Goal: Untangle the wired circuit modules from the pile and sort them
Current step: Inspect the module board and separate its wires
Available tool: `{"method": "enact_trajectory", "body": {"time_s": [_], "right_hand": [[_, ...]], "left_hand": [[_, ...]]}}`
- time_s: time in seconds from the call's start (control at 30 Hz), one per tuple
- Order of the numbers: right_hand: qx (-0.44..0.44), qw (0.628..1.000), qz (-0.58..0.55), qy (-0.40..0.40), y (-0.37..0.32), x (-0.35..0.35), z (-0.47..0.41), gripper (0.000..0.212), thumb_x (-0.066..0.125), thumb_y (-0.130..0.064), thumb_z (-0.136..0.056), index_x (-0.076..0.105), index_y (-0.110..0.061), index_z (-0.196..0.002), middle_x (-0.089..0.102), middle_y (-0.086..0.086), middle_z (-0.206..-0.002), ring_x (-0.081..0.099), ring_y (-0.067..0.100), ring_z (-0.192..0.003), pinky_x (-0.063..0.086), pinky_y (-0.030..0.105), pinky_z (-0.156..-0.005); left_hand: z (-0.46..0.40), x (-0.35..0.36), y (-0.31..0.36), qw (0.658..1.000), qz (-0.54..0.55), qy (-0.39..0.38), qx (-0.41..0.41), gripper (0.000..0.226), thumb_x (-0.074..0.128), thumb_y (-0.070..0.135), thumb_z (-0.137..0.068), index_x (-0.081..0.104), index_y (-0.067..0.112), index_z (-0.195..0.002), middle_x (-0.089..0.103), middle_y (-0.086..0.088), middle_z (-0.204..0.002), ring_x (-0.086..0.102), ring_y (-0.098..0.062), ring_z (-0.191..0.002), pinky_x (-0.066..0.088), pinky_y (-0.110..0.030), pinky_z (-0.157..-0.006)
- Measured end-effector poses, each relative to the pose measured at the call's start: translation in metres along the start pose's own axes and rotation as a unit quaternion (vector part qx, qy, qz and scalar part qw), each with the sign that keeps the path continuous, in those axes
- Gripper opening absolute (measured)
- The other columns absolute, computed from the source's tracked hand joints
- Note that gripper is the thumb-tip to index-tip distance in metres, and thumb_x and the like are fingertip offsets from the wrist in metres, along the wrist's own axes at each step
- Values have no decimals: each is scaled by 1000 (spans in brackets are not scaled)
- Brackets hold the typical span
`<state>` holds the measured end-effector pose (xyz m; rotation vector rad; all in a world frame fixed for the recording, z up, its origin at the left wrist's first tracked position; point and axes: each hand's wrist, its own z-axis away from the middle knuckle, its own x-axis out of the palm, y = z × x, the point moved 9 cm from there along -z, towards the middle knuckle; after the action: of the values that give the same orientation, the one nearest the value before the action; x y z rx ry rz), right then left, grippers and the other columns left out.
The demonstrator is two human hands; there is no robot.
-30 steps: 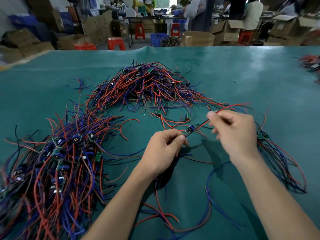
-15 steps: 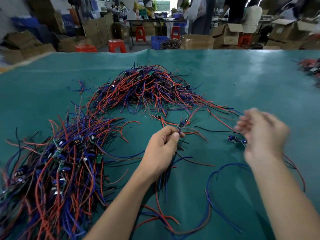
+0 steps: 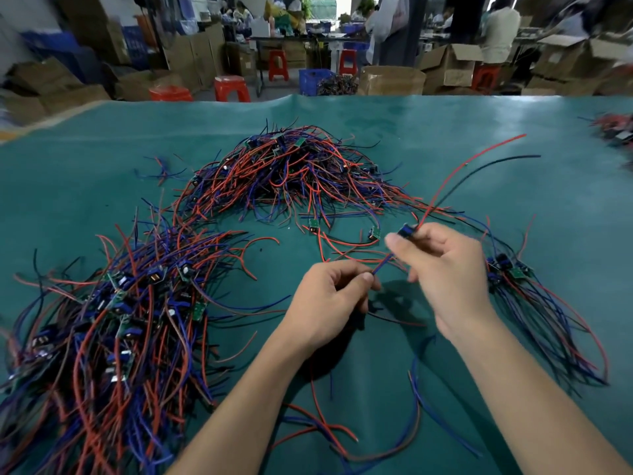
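Observation:
My right hand (image 3: pixel 442 269) pinches a small blue circuit module (image 3: pixel 406 231) above the green mat; its red and black wires (image 3: pixel 479 166) sweep up to the far right. My left hand (image 3: pixel 329 303) pinches the red and blue wires (image 3: pixel 382 265) that run from that module, and their ends trail under my wrist toward me. A tangled pile of modules (image 3: pixel 291 176) lies at the middle back. A bigger heap (image 3: pixel 109 323) spreads at the left. A bundle of sorted modules (image 3: pixel 507 269) lies just right of my right hand, its wires running toward me.
The green mat (image 3: pixel 513 125) covers the whole table. Two loose modules (image 3: pixel 313 225) (image 3: pixel 375 233) lie in front of the back pile. Another wire cluster (image 3: pixel 616 130) sits at the far right edge. Beyond the table stand cardboard boxes, red stools and people.
My right hand came back from the right-hand bundle, where it dropped a module, and now pinches the module that my left hand held. My left hand slid down onto its wires.

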<state>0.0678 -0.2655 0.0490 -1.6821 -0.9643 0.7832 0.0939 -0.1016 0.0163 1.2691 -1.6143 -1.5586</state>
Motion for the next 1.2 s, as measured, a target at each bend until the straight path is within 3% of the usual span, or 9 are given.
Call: {"method": "enact_trajectory", "body": {"time_s": [0.33, 0.5, 0.63, 0.7, 0.77, 0.83, 0.97, 1.07, 1.2], "right_hand": [[-48, 955, -90, 280, -60, -104, -5, 27, 67, -28, -96, 57, -24, -72, 64, -13, -52, 50, 2, -45, 36, 20, -45], [-5, 999, -40, 1, -90, 30, 9, 28, 78, -27, -87, 66, -15, -64, 64, 0, -53, 47, 12, -43, 33, 24, -43], [-45, 961, 116, -248, -113, 158, 36, 50, 72, -58, -85, 71, -13, -63, 70, -1, -56, 54, 4, -42, 40, 23, -49], [-78, 917, 225, -320, -111, 200, 41, 67, 61, -76, -81, 74, -11, -70, 73, -1, -61, 65, 9, -53, 55, 29, -61], [-95, 889, 327, -305, -99, 215, 22, 69, 54, -77, -83, 72, -11, -73, 74, 5, -73, 70, 25, -75, 59, 37, -80], [-100, 865, 419, -257, -76, 210, -11, 51, 57, -65, -89, 72, -16, -85, 72, 13, -99, 67, 35, -96, 56, 42, -92], [-49, 795, 555, -242, -11, 181, -52, 33, 68, -39, -92, 67, -22, -121, 59, 11, -131, 58, 36, -121, 53, 45, -99], [-32, 834, 511, -207, 3, 164, -67, 18, 72, -20, -87, 74, -23, -104, 67, 13, -124, 64, 35, -114, 54, 39, -96], [13, 901, 412, -136, -7, 128, -86, 12, 76, -12, -78, 75, -24, -81, 76, 9, -98, 70, 28, -97, 55, 33, -88]], "left_hand": [[3, -4, -1, 997, -61, 26, -26, 21, 51, 29, -84, 68, 22, -74, 63, 6, -54, 49, -5, -45, 37, -22, -51], [3, -6, 5, 997, -72, 40, -11, 18, 59, 19, -89, 66, 19, -72, 62, 7, -55, 52, -7, -51, 41, -27, -58], [13, -13, -5, 994, -66, 58, -57, 8, 58, 17, -86, 66, 18, -87, 63, 27, -67, 51, 12, -60, 45, -16, -69], [15, -14, 4, 992, -104, 60, -30, 57, 44, 24, -68, 65, 0, -116, 63, 14, -89, 49, 2, -79, 36, -1, -73], [14, -16, 11, 993, -100, 68, -15, 51, 44, 22, -62, 69, -1, -101, 55, 14, -79, 47, 2, -74, 42, -5, -72], [8, -15, 14, 994, -86, 65, -7, 23, 48, 23, -67, 62, 7, -74, 62, -2, -69, 51, -8, -65, 50, -31, -71], [2, -13, 7, 994, -84, 70, -6, 15, 51, 18, -73, 51, 15, -58, 60, 1, -53, 49, -11, -50, 43, -30, -55], [0, -11, 5, 995, -73, 64, -3, 12, 52, 19, -79, 61, 18, -70, 68, -2, -59, 60, -19, -59, 50, -35, -66], [0, -20, -1, 993, -8, 113, -17, 15, 56, 17, -90, 56, 20, -76, 66, 1, -54, 57, -11, -51, 45, -20, -49]]}}
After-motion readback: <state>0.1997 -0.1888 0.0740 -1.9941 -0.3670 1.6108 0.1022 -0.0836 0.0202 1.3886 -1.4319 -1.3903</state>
